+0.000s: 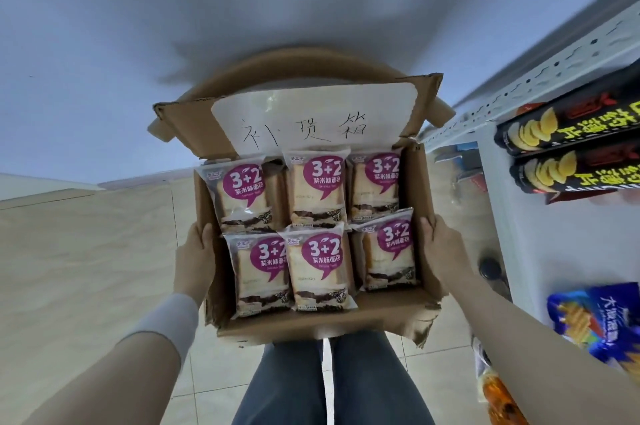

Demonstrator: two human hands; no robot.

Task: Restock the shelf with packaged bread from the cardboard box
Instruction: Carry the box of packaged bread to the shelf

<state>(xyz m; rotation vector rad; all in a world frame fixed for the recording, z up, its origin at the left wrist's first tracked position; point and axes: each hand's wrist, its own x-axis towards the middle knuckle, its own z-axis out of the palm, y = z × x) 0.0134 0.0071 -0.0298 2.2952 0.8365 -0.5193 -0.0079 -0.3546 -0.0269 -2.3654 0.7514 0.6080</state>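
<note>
Right-edge white metal shelf [568, 223] cut off and blurred, fingers of both hands mostly hidden under the open brown cardboard box [311, 315]: left hand [194, 260] clamps its left wall, right hand [441, 251] its right wall, six purple-labelled clear bread packets [320, 274] lying inside between them.

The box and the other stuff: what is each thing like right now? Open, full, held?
cardboard box: open, flap up, held from both sides
bread packs: six, sealed, lying flat in two rows inside the box
paper label: stuck on the raised flap
left hand: gripping the box's left wall
right hand: gripping the box's right wall
chip tubes: two, lying on their sides on the shelf
</note>
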